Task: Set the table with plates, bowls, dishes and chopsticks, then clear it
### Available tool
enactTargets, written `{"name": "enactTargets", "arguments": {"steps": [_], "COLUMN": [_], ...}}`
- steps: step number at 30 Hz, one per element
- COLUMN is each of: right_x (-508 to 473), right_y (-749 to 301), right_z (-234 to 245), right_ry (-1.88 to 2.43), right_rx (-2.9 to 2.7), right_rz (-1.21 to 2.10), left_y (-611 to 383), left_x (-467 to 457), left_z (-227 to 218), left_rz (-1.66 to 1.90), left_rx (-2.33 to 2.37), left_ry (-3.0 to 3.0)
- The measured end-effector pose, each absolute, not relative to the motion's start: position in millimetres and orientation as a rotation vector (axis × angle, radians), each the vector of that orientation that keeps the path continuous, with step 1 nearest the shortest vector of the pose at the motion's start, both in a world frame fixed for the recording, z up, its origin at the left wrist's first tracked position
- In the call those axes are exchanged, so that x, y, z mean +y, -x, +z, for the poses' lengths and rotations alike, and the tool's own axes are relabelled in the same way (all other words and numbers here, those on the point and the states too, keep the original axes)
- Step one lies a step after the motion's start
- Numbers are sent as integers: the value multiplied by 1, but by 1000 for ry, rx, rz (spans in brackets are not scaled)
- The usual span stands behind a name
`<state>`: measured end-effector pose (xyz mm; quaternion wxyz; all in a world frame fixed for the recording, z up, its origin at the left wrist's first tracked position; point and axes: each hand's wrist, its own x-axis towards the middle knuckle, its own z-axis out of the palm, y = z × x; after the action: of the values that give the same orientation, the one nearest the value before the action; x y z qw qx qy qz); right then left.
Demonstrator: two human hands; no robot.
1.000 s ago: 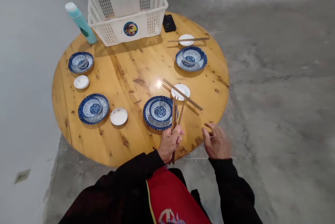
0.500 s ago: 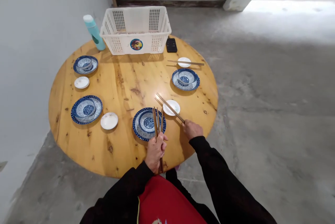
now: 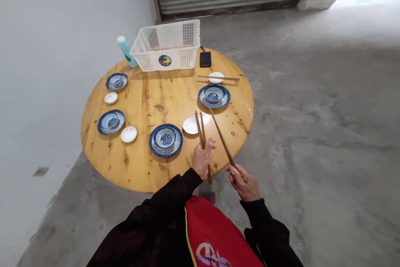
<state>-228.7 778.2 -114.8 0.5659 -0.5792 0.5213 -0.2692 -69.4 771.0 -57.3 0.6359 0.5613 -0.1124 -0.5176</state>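
Observation:
Wooden chopsticks (image 3: 200,129) point up out of my left hand (image 3: 202,158), which is closed around them over the table's near right edge. My right hand (image 3: 245,183) grips more chopsticks (image 3: 222,137) by their thick end, out past the edge, with the tips reaching over the table. Partly behind the left hand's chopsticks lies a small white dish (image 3: 191,126). Left of it, a blue-patterned plate (image 3: 151,147) carries a matching bowl (image 3: 164,138). Further back on the right, another pair of chopsticks (image 3: 231,78) rests across a white dish (image 3: 216,74).
The round wooden table (image 3: 146,104) also bears blue-patterned plates with bowls (image 3: 214,95) and small white dishes (image 3: 128,134). At the back stand a white plastic basket (image 3: 179,59), a turquoise bottle (image 3: 126,51) and a black flat object (image 3: 205,59). A wall (image 3: 56,50) rises on the left.
The view has shifted rightward. My left hand has moved right, away from the near plate. My right hand has drawn back past the table edge, lifting its chopsticks off the white dish.

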Motion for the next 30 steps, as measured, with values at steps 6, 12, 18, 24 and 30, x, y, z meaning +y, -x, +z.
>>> {"name": "enactTargets", "arguments": {"steps": [6,12,18,24,30], "right_x": [806,798,779,745,683], "right_y": [269,316,331,344,377], "right_z": [-102,-113,-124,-143,-157], "right_ry": [1362,1810,2055,2212,2303], "right_rx": [1202,1267,1347,1313,1272], "right_rz": [-726,-758,-784,-748,-738], "left_y": [140,189,209,224,251], "left_x": [751,743,726,691,622], "left_z": [-40,-28,-23,-42,-57], "left_rz": [-1283,-1341,-1318,-1307,-1220], "left_rx": [-367,-437,-469,-477,-603], "left_ry": [-1198,-1183,-1236,-1293,-1252]}}
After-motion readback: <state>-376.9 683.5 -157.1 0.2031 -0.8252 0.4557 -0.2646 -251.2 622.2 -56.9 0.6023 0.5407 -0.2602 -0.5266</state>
